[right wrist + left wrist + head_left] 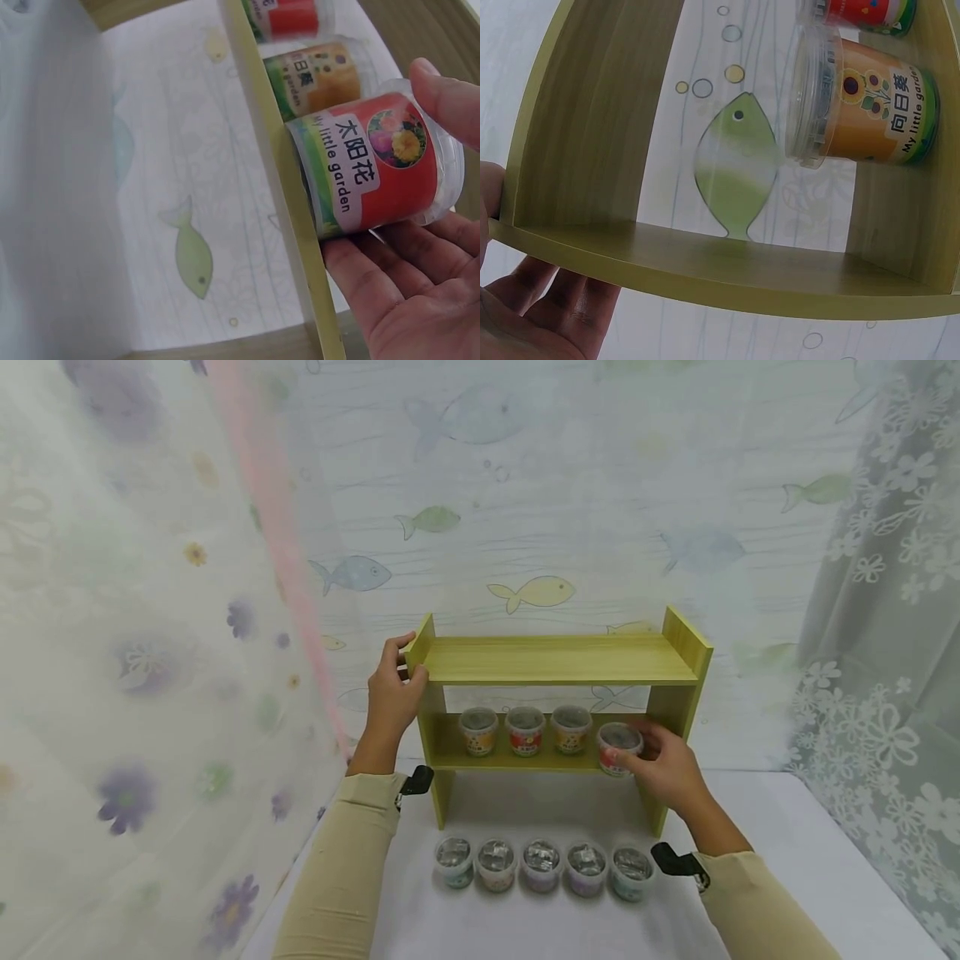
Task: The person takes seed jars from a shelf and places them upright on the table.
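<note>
One shelf (562, 660): left fingers (589, 311) grip upper-left side, likely steadying.
Red cup (375, 165): right fingers (364, 281) hold it near front-right edge, probably aligning.

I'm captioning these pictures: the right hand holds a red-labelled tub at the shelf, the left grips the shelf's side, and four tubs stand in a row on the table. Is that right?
The count is off: the head view shows five tubs on the table, not four. The right hand does hold a red-labelled tub, and the left hand grips the shelf's side.
</note>
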`<state>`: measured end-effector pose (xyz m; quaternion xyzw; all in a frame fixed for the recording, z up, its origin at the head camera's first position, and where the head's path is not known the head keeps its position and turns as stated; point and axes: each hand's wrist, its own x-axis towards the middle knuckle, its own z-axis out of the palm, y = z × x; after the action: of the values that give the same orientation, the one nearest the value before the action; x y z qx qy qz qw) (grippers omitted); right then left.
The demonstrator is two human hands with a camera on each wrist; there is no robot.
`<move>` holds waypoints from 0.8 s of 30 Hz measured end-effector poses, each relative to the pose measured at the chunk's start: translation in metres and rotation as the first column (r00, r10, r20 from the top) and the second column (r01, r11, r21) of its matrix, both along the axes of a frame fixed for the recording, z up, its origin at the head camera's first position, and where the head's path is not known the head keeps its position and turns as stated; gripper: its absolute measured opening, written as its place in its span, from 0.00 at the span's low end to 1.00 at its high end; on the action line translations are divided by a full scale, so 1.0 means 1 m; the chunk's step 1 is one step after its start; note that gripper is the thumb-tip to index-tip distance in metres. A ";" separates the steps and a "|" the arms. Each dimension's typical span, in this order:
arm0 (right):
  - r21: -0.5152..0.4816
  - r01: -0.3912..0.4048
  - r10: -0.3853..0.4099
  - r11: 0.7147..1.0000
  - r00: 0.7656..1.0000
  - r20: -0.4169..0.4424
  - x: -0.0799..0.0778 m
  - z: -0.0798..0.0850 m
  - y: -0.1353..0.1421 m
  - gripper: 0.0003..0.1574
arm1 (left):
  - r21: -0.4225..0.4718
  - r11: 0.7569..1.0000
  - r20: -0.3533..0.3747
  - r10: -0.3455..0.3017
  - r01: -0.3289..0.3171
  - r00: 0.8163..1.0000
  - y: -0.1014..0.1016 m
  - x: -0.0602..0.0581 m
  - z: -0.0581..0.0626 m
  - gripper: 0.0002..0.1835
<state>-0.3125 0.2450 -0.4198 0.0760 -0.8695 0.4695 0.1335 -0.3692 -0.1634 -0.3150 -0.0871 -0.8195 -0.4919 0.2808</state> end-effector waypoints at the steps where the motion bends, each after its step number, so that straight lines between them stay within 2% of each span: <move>1: -0.001 0.000 0.000 1.000 1.000 0.001 0.000 -0.001 0.000 0.48 | 0.001 1.000 0.000 0.000 0.000 1.000 0.000 0.000 0.000 0.29; 9: -0.007 0.007 -0.007 1.000 1.000 0.018 0.002 -0.004 -0.002 0.52 | -0.005 1.000 0.003 0.003 -0.002 1.000 0.000 0.002 0.000 0.29; 24: -0.034 -0.010 0.010 0.999 1.000 0.013 0.011 -0.005 -0.018 0.51 | -0.005 1.000 -0.006 0.002 -0.002 1.000 0.001 0.001 0.000 0.29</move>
<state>-0.3018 0.2267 -0.4244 0.0750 -0.8619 0.4853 0.1268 -0.3679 -0.1628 -0.3153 -0.0885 -0.8199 -0.4893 0.2836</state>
